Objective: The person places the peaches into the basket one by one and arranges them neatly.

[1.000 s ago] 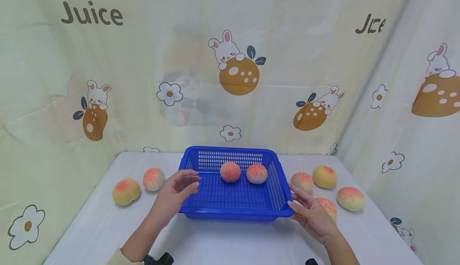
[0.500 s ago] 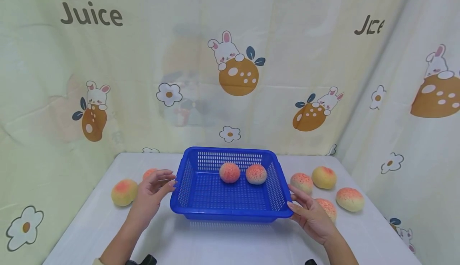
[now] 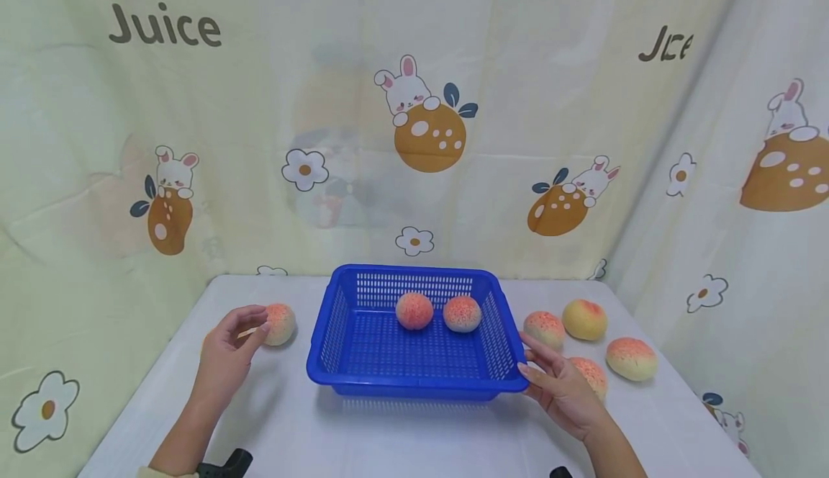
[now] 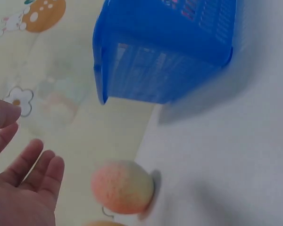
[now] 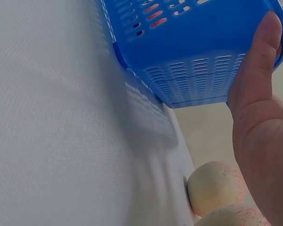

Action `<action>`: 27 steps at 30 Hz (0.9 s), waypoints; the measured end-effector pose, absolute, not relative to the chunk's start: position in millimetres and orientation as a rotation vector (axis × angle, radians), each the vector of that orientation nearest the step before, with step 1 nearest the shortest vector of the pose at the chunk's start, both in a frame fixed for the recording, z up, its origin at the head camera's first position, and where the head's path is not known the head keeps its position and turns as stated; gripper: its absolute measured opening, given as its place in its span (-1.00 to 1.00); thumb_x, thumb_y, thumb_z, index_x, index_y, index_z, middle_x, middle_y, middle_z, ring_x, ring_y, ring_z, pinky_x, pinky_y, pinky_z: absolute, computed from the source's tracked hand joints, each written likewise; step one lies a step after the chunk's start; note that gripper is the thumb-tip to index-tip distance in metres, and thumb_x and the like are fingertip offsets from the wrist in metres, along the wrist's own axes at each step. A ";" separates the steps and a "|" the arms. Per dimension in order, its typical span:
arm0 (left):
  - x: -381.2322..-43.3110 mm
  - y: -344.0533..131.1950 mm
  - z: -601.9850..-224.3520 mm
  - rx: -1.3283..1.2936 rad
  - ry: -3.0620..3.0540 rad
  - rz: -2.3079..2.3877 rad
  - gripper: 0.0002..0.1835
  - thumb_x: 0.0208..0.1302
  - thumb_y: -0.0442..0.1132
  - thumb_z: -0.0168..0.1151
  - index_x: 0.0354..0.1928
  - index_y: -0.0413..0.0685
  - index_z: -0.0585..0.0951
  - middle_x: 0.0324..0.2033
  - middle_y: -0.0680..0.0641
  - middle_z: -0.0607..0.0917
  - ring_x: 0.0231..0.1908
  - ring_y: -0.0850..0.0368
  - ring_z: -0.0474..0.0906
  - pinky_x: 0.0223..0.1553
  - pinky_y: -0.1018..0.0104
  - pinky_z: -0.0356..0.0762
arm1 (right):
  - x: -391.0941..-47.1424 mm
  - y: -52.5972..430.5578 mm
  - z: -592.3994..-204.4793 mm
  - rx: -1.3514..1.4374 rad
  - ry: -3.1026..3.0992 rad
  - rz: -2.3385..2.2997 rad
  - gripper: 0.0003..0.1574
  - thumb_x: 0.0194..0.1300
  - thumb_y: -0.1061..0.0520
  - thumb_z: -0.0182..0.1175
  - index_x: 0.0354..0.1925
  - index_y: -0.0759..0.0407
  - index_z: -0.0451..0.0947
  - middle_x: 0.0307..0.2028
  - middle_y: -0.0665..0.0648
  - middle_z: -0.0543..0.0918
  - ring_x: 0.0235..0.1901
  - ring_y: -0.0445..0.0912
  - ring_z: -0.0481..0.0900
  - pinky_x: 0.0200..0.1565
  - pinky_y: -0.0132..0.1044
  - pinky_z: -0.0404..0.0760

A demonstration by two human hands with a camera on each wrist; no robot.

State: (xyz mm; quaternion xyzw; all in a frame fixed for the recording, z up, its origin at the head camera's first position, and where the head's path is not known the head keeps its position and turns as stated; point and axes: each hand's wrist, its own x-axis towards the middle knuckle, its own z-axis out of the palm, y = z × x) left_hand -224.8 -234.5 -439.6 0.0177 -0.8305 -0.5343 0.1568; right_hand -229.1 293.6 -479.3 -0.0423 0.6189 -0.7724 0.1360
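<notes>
Peaches flank basket; right grip pinches rim; left grip, relaxed, partly blocks peach.

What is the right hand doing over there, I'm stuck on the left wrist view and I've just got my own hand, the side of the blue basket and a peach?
Observer: The right hand holds the blue basket at its right rim, by the near corner.
Operator: Okay, and how many peaches are inside, I can't see in from here?
Observer: Two, side by side toward the far wall: the left peach and the right peach.
Operator: Anything on the table past the basket's right side?
Observer: Yes, four more: a yellow peach, a speckled peach by the basket, a partly hidden peach behind the right hand, and the rightmost peach.
</notes>
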 end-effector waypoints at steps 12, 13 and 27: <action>-234.4 -261.4 -452.4 0.251 -2.441 -1.480 -0.51 0.53 0.01 0.14 0.38 0.00 0.47 0.29 -0.18 0.56 0.32 -0.12 0.48 -0.09 0.85 0.36 | -229.4 292.7 -478.1 -0.115 1.794 -2.236 -0.14 0.55 0.20 0.11 0.63 0.06 -0.02 0.06 -0.01 0.50 -0.03 -0.18 0.70 0.10 -0.26 0.70; -235.4 -263.2 -453.7 0.252 -2.447 -1.463 -0.50 0.53 0.03 0.14 0.38 0.00 0.47 0.29 -0.19 0.56 0.31 -0.13 0.49 -0.10 0.84 0.36 | -229.6 292.9 -477.9 -0.113 1.791 -2.238 -0.14 0.55 0.20 0.11 0.63 0.05 -0.02 0.06 -0.01 0.51 -0.02 -0.18 0.70 0.11 -0.26 0.70; -244.9 -286.1 -472.1 0.232 -2.423 -1.396 -0.43 0.45 0.08 0.24 0.36 -0.03 0.50 0.29 -0.19 0.56 0.26 -0.11 0.53 -0.09 0.85 0.38 | -230.0 294.4 -478.2 -0.111 1.794 -2.238 -0.14 0.54 0.20 0.13 0.63 0.05 0.00 0.04 -0.02 0.49 -0.04 -0.19 0.69 0.09 -0.28 0.71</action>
